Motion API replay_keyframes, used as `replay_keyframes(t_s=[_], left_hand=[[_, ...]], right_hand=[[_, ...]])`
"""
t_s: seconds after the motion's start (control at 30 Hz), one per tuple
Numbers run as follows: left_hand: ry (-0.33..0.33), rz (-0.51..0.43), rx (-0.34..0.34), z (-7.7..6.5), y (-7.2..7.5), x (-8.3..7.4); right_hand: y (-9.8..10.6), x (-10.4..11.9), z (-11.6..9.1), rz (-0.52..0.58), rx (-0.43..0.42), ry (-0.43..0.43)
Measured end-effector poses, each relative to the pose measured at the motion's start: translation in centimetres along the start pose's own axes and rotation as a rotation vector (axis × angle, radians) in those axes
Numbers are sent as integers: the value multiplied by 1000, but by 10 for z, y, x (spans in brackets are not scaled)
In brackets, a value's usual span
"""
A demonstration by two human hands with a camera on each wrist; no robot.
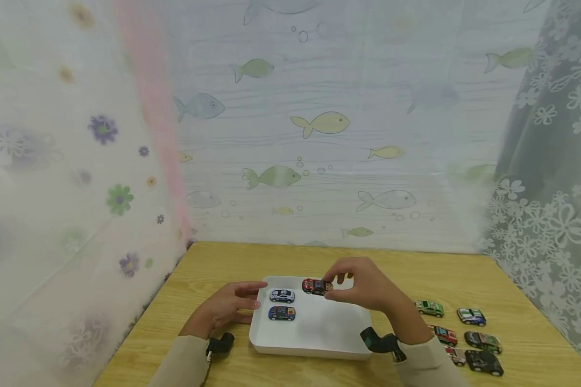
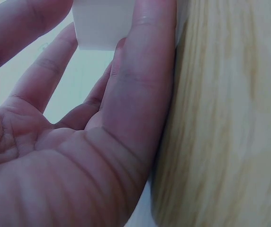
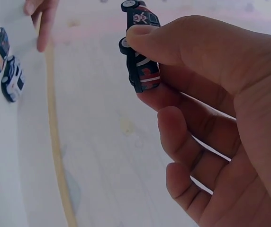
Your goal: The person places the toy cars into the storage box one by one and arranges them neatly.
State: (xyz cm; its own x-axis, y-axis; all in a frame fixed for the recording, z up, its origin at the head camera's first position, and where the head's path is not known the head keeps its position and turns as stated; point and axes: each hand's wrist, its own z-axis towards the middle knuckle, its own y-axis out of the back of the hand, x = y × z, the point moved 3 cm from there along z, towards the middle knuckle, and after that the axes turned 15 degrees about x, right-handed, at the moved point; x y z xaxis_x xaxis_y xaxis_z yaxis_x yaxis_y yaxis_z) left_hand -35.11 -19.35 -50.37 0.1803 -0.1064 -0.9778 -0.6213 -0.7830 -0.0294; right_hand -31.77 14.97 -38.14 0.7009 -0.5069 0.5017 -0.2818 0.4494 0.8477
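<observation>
My right hand (image 1: 363, 283) pinches a red and black toy car (image 1: 316, 286) between thumb and fingers, over the far part of a white tray (image 1: 319, 352). In the right wrist view the thumb presses on the car's side near a wheel, and the other fingers curl loosely below. At the tray's left wall rests my left hand (image 1: 225, 305), its fingers fairly straight and one reaching to the far rim. The left wrist view shows its lower edge along the table. Inside the tray, a white toy car (image 1: 282, 295) and a blue toy car (image 1: 282, 313) stand at the left.
Right of the tray, several toy cars stand on the wooden table (image 1: 213, 258), among them a green car (image 1: 429, 308), a white and green car (image 1: 472, 316) and a black car (image 1: 484, 362). The right forearm passes over beside them. Patterned curtains (image 1: 319, 204) hang behind the table and at its sides.
</observation>
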Motion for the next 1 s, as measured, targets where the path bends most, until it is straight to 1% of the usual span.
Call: replay_keyframes(t_s=[0.17, 0.33, 0.5, 0.73, 1.0], left_hand=[[6, -1, -10, 1, -2, -1], [10, 3, 1, 4, -2, -2], [4, 7, 17, 4, -2, -3], [6, 14, 11, 3, -1, -2], [3, 18, 25, 2, 1, 0]], right_hand=[[-9, 2, 7, 20, 14, 9], [-21, 2, 14, 31, 31, -15], [-34, 4, 21, 40, 51, -49], [-48, 8, 30, 33, 72, -56], [-64, 8, 38, 53, 114, -127]])
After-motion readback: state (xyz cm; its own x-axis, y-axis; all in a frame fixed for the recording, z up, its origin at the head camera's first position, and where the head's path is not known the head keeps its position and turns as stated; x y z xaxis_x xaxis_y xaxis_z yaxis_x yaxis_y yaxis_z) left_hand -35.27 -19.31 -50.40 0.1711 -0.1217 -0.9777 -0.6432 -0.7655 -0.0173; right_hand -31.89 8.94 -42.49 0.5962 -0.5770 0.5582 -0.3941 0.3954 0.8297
